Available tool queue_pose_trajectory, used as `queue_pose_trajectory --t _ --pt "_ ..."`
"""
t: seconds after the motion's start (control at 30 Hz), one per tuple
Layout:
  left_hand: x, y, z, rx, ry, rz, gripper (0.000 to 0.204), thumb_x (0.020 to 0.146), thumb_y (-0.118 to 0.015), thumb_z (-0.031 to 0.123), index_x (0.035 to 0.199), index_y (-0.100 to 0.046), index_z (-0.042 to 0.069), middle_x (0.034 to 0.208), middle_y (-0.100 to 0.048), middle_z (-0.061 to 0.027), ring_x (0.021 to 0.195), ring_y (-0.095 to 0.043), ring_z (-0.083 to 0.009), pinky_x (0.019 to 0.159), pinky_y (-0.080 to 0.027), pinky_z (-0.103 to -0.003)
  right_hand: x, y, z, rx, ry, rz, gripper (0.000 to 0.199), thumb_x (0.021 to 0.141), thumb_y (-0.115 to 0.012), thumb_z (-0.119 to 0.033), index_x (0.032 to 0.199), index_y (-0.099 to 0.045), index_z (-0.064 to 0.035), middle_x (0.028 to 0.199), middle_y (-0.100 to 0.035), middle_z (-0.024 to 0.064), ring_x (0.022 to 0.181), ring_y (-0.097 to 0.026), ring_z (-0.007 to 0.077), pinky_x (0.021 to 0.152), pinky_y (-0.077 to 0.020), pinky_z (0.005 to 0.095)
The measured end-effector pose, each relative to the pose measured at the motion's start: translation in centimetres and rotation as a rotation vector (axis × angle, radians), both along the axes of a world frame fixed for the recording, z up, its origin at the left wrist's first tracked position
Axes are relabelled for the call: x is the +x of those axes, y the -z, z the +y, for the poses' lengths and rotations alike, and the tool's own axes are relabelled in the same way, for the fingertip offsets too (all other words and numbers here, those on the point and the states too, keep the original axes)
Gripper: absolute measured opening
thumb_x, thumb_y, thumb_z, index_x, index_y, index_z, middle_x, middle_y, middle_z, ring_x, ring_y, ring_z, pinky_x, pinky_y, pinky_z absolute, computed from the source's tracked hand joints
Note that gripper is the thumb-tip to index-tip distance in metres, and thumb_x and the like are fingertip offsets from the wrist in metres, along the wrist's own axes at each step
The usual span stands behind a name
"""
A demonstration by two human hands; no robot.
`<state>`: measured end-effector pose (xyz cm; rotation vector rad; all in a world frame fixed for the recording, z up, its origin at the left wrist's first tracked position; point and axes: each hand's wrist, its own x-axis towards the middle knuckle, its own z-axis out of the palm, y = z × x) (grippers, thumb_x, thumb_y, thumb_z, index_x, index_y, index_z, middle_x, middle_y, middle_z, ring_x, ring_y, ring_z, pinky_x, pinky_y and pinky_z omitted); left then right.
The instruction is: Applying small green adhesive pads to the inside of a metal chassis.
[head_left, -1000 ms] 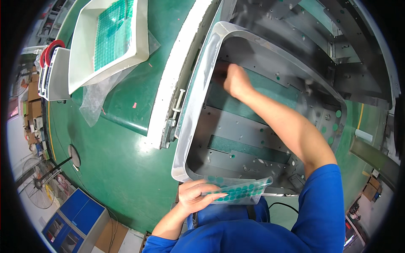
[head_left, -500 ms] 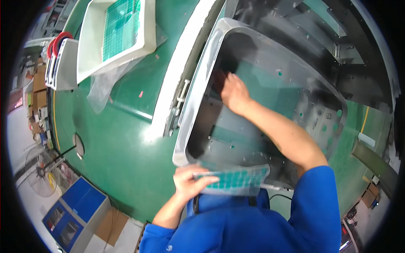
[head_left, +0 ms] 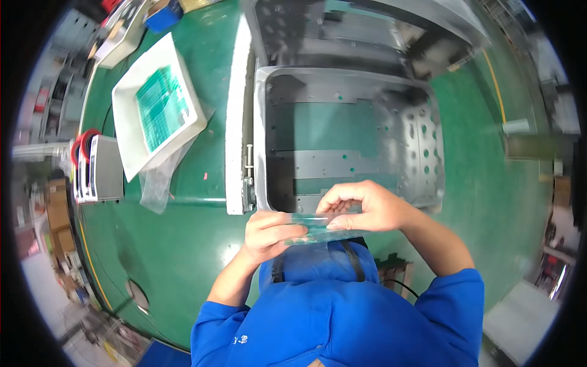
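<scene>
My left hand point(head_left: 268, 233) grips one end of a clear plastic sheet point(head_left: 318, 226) that carries rows of green stickers, held close in front of my body. At the sheet's other end is my right hand point(head_left: 369, 211), its fingers curled and its thumb pressed on the sheet. Whether a single sticker is between those fingertips is too small to tell. Just beyond both hands stands a grey metal cabinet frame point(head_left: 262, 131) with an open rectangular inside. Green dots show at several holes in its perforated panel point(head_left: 426, 147).
To the left, a white tray point(head_left: 129, 144) with more green sheets sits on a green surface, a clear plastic bag point(head_left: 155, 191) under its edge. Beside it stands a white holder point(head_left: 105, 168) with red rings. A blue box point(head_left: 164, 16) lies farther back.
My right hand has come back out of the cabinet frame to the sheet in my left hand. The sheet is tilted differently, and the view has turned and shifted.
</scene>
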<state>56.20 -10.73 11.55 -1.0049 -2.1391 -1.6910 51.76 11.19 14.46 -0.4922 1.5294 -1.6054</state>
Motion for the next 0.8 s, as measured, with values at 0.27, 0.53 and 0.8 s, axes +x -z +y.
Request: queue_pose_trajectory --t 0.27,0.53,0.8 --pt "1.7 1.4 3.2 -0.053 0.479 -0.083 0.025 0.059 -0.065 0.000 0.082 -0.059 0.004 0.061 -0.051 -0.0041 0.045 -0.049 -0.0172 0.038 -0.037 -0.027 11.2 0.9 0.5 -0.031 0.702 -0.124 0.011 0.076 -0.062 -0.006 0.086 -0.061 -0.0014 0.077 -0.061 0.0019 0.068 -0.053 0.0059 0.062 -0.0436 0.0206" --pt "3.0 3.2 6.3 -0.123 0.628 -0.189 0.019 0.060 -0.065 0.002 0.078 -0.059 0.004 0.063 -0.053 -0.0047 0.047 -0.051 -0.0185 0.040 -0.039 -0.028 16.7 2.1 0.7 0.176 1.125 0.140 0.010 0.076 -0.060 0.002 0.085 -0.060 0.0017 0.081 -0.062 0.0068 0.074 -0.058 0.0109 0.067 -0.0468 0.0232" --pt "2.4 3.7 8.7 -0.158 0.589 -0.316 0.016 0.062 -0.068 0.003 0.076 -0.060 0.006 0.064 -0.055 -0.0050 0.050 -0.053 -0.0192 0.044 -0.041 -0.028 15.6 2.7 2.7 0.306 1.089 0.377 0.006 0.074 -0.057 0.003 0.078 -0.053 0.0008 0.089 -0.060 0.0129 0.081 -0.058 0.0187 0.072 -0.0460 0.0283"
